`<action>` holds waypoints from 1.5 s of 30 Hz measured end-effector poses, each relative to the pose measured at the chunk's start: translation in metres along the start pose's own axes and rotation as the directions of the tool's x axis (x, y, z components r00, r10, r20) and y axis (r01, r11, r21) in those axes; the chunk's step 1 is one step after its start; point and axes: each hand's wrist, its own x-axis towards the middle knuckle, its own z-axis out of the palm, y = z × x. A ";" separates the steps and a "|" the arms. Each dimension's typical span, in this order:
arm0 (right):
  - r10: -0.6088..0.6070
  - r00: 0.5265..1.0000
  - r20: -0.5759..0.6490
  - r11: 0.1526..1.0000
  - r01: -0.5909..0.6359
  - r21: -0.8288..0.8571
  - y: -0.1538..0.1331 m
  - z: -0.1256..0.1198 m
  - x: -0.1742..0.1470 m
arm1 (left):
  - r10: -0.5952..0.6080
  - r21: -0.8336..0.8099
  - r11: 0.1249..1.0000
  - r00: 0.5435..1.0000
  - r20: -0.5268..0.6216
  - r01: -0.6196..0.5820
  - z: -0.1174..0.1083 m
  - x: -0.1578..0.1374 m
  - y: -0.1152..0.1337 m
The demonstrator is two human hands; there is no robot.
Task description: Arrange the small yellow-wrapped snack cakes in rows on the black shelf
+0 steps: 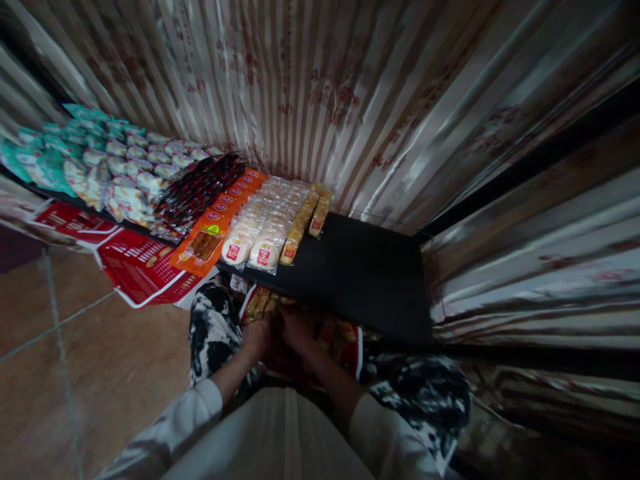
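Between my knees, under the front edge of the black shelf (370,280), stands a red basket (359,353) with a white rim, holding gold-wrapped snack packs (260,301). My left hand (259,335) is in the basket's left part, at the gold packs. Close beside it, my right hand (295,328) reaches down into the same basket. The fingers of both hands are dark and partly hidden, so I cannot make out what they hold. Right above on the shelf, yellow-wrapped snack packs (300,223) lie in two rows, the right one shorter.
Left along the shelf lie clear-wrapped round white pastries (265,247), an orange snack package (200,250), dark red packets (200,187), white packets (127,197) and green bags (45,160). Red baskets (135,267) stand below at left. A striped curtain (280,80) hangs behind; a black post (540,153) stands right.
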 end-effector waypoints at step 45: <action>0.172 0.818 -0.550 0.805 0.205 0.557 0.011 -0.072 -0.054 | 0.093 -0.645 0.639 0.875 -0.475 -0.418 -0.081 0.000 0.067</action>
